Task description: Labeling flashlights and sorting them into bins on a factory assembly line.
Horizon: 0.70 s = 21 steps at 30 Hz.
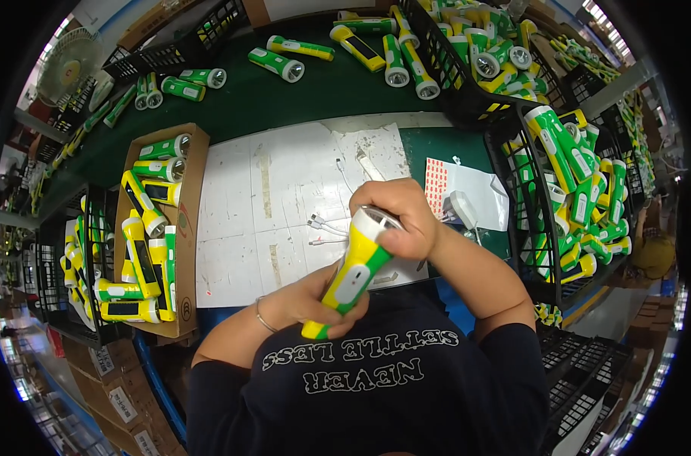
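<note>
A green and yellow flashlight (351,275) is held in front of my chest, tilted, with its white-rimmed lens end up and away from me. My left hand (320,302) wraps round the lower handle. At the lens end, my right hand (403,216) grips the head, its thumb at the rim and its fingers curled over the far side. Just beyond the flashlight, white cables with plugs (324,226) lie on the white work sheet (235,220). To the right of my right hand sits a white charger adapter (464,207).
A cardboard box (184,251) of flashlights stands at the left, a black crate (543,220) full of them at the right. Another filled crate (467,83) is at the far right. Several loose flashlights (277,64) lie across the green bench (231,106). A sheet of red stickers (436,182) lies near the adapter.
</note>
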Each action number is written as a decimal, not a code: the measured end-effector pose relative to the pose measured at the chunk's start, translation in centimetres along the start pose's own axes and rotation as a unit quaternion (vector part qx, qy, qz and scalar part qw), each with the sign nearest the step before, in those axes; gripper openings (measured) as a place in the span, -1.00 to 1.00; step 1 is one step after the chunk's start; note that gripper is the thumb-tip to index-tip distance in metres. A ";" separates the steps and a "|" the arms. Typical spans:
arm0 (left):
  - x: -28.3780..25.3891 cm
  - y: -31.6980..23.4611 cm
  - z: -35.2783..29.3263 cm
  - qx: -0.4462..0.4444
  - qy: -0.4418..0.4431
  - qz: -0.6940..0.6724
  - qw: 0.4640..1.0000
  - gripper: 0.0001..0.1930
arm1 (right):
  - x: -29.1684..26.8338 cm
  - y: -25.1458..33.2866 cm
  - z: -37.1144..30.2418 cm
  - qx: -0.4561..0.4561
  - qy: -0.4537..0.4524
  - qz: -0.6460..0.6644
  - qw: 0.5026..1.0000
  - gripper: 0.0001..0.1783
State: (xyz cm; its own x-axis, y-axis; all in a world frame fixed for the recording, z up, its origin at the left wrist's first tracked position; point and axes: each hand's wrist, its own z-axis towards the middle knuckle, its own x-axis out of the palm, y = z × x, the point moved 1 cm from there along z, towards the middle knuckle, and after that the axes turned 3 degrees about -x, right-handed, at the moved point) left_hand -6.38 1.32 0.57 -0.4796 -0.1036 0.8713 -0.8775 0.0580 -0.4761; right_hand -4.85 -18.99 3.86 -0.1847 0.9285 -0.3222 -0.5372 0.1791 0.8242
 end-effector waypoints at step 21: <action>-2.8 -3.3 -1.6 0.145 0.032 0.140 0.979 -0.19 | -6.3 10.0 8.3 -0.024 0.146 -0.101 0.984 -0.33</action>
State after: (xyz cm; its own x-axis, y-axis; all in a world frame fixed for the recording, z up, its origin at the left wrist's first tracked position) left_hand -2.18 2.96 -0.08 -0.7086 -0.0616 0.7029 -0.6794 -0.2096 -0.7032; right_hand -2.22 -20.31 17.97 -0.2949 0.7417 -0.6024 -0.6237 0.3282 0.7094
